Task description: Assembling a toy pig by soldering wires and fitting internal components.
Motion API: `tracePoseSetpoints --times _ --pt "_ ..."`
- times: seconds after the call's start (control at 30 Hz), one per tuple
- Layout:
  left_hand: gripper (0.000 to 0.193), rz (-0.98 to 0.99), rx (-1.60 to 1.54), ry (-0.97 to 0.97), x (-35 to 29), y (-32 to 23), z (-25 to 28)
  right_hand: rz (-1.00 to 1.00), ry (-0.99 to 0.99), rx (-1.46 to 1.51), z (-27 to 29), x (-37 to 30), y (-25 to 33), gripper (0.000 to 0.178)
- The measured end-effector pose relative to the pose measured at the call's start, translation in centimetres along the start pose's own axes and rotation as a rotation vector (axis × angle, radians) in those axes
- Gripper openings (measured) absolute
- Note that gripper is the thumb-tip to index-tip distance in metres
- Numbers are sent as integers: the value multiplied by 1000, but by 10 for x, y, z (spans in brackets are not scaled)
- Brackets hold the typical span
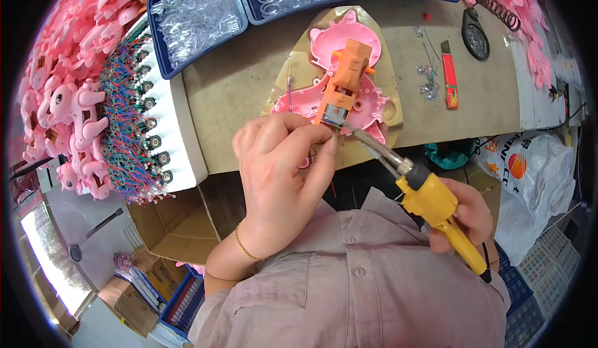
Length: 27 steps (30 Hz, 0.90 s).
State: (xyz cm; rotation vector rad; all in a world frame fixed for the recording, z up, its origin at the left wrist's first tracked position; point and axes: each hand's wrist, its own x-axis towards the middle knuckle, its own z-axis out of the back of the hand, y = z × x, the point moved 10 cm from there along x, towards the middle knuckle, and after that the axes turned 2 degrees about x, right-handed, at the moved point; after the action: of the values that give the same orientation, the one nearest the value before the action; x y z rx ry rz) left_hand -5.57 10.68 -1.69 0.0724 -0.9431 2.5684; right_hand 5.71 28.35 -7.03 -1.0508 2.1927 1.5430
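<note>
My right hand (pixel 471 214) is wrapped round a yellow soldering gun (pixel 430 198). Its metal tip points up and left, to the end of a small silver motor (pixel 336 112). The motor sits in an orange gearbox (pixel 353 61), which lies in an open pink toy shell half (pixel 346 36). A beige shaped fixture (pixel 385 52) cradles the shell. My left hand (pixel 280 173) is closed in a pinch at the motor's near end, with thin wire at the fingertips. The exact contact there is partly hidden by the fingers.
Blue trays (pixel 163 55) of clear plastic parts line the back. At left, speakers with bundled wires (pixel 134 123) sit on white foam beside heaped pink shells (pixel 81 105). To the right lie a red cutter knife (pixel 449 77), small metal bits (pixel 428 86) and a coiled-spring iron stand (pixel 476 36).
</note>
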Motion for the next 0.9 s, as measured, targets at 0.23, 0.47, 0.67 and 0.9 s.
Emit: tracePoseSetpoints --times 0.23,0.47,0.67,0.9 --pt "8 5 13 9 1 -2 0 1163 -204 -547 -1 -40 50 61" --pt "33 -513 477 -238 -47 -29 11 1025 -482 -484 46 -62 37 69" --pt "33 -779 290 -173 -50 -43 14 1230 -820 -344 84 -76 44 55" --pt "22 -463 211 72 44 -66 12 1182 -997 -139 117 -89 56 49"
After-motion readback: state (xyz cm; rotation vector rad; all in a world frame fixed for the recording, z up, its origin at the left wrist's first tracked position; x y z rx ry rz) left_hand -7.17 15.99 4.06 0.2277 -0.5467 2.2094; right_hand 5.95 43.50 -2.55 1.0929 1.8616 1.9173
